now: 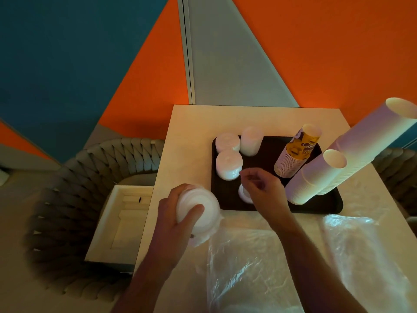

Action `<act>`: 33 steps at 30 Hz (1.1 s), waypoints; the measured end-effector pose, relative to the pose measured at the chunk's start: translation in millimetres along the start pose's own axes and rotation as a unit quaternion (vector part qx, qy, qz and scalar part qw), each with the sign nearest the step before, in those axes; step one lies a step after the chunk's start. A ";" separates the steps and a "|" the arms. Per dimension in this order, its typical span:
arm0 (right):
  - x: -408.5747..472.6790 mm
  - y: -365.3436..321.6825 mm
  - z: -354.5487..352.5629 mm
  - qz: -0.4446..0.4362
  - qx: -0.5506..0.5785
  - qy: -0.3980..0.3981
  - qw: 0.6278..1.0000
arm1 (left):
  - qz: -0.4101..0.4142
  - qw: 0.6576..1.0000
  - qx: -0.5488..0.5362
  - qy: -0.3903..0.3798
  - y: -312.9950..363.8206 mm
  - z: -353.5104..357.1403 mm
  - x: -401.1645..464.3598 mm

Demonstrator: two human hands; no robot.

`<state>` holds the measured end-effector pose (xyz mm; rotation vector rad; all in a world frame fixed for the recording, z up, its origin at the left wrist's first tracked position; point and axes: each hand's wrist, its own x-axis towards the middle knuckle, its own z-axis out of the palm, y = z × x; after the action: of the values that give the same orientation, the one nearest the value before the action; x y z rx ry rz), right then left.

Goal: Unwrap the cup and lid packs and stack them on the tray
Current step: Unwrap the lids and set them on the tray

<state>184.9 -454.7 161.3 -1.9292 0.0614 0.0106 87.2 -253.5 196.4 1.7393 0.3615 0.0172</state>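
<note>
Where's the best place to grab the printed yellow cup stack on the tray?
Wrap the printed yellow cup stack around its middle, coming from the near left: it leans, white cup stacks crowd its right, and the bare tray lies to its left.

Dim warm light. Beyond my pale table (248, 118), an orange-and-teal wall (316, 53); left of the table, a grey woven chair (74, 177).

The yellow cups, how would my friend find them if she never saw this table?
Look at the dark tray in the middle of the pale table. Three tall stacks of paper cups stand along its right side, leaning in this view. The yellow cups are the stack farthest back and the shortest; only they have a yellow and brown print, while the other two stacks are plain white.
</note>
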 end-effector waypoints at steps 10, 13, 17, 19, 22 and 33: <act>-50.2 -71.1 -5.5 -0.056 0.034 -0.095 0.993 | 0.030 0.999 -0.017 -0.031 9.7 10.7 -0.1; -52.8 -72.7 -9.0 -0.061 0.011 -0.091 0.994 | 0.041 0.998 -0.010 -0.036 11.2 13.7 0.8; -55.7 -74.1 -13.2 -0.089 -0.043 -0.075 0.992 | 0.044 0.998 0.002 -0.038 13.0 16.3 -0.2; -56.1 -73.8 -13.7 -0.094 -0.057 -0.067 0.992 | 0.042 0.998 -0.003 -0.038 14.1 17.1 -1.7; -54.7 -71.6 -12.9 -0.061 -0.011 -0.061 0.996 | 0.050 0.998 -0.004 -0.039 14.3 17.1 -1.7; -52.1 -64.8 -10.7 0.029 0.147 -0.141 0.979 | 0.042 0.998 -0.014 -0.036 13.0 15.1 3.5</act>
<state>135.8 -440.0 227.6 -1.6134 -0.0682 0.2976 96.7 -269.1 205.2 1.7225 0.2349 0.0195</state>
